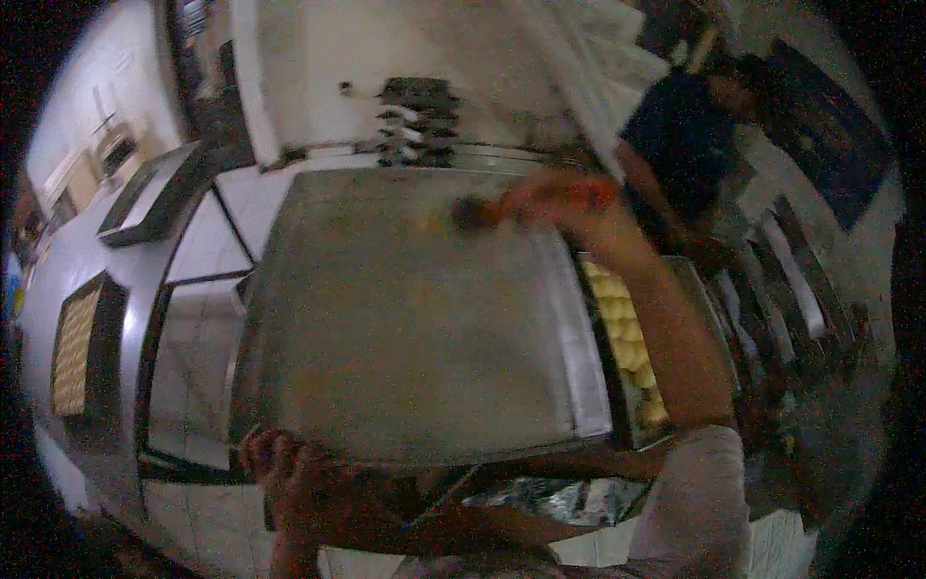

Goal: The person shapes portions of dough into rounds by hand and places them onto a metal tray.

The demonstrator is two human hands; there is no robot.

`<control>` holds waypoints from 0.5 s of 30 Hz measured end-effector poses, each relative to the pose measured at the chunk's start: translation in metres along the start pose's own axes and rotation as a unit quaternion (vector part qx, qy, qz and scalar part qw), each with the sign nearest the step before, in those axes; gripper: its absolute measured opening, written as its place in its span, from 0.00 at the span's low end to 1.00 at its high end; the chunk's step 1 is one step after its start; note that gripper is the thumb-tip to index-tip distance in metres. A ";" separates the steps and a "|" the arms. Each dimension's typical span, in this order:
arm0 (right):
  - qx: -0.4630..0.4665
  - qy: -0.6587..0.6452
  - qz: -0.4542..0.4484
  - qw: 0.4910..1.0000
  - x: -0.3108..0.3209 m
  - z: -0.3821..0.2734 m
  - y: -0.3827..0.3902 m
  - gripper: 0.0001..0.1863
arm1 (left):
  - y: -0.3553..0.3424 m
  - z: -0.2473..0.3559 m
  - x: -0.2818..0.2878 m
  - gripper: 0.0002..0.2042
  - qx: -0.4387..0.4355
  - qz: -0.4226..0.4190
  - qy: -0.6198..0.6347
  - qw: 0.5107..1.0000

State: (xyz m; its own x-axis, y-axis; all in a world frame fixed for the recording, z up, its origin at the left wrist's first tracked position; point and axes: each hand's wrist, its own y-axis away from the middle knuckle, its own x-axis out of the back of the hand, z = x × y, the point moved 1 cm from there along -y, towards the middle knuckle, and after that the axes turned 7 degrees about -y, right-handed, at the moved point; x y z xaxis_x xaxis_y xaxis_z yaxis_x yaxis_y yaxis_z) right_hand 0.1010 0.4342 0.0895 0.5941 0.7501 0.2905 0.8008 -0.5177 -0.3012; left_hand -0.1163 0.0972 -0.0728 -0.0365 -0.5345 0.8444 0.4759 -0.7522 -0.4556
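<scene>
A large flat metal baking tray (415, 318) lies in front of me, its dull surface slightly smeared with yellow near the far side. My left hand (289, 468) has its fingers curled over the tray's near left corner. Over the far right part of the tray, my right hand (569, 203) is closed around a brush-like tool with an orange-red handle. The tool's dark head (473, 213) points left, close to the tray surface. Motion blurs this hand and the tool, so I cannot tell whether the head touches the tray.
Right of the tray, partly behind my right forearm, yellow rounded pieces (622, 333) sit in rows. Another filled tray (92, 347) stands far left, near a long metal box (154, 198). Dark pans (417, 121) are stacked beyond. A person in dark clothing (680, 135) is at the far right.
</scene>
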 end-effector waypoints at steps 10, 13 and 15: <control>-0.058 0.402 0.351 0.844 0.273 0.177 0.042 0.19 | 0.056 -0.021 0.024 0.14 -0.077 0.164 -0.265 0.947; -0.134 0.326 0.219 0.910 0.253 0.201 0.038 0.22 | 0.058 0.092 0.054 0.17 0.017 0.144 -0.224 0.964; -0.210 0.382 0.181 0.881 0.247 0.211 0.038 0.19 | 0.060 0.128 0.059 0.18 0.038 0.140 -0.210 0.967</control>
State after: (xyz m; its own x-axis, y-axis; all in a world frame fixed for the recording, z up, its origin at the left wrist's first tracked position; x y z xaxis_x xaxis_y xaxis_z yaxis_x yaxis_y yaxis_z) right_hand 0.2624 0.6870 -0.0417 0.5654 0.0905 0.8199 0.4104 -0.8931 -0.1844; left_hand 0.0232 0.0696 -0.0144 0.4550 -0.4980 0.7382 0.4788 -0.5621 -0.6744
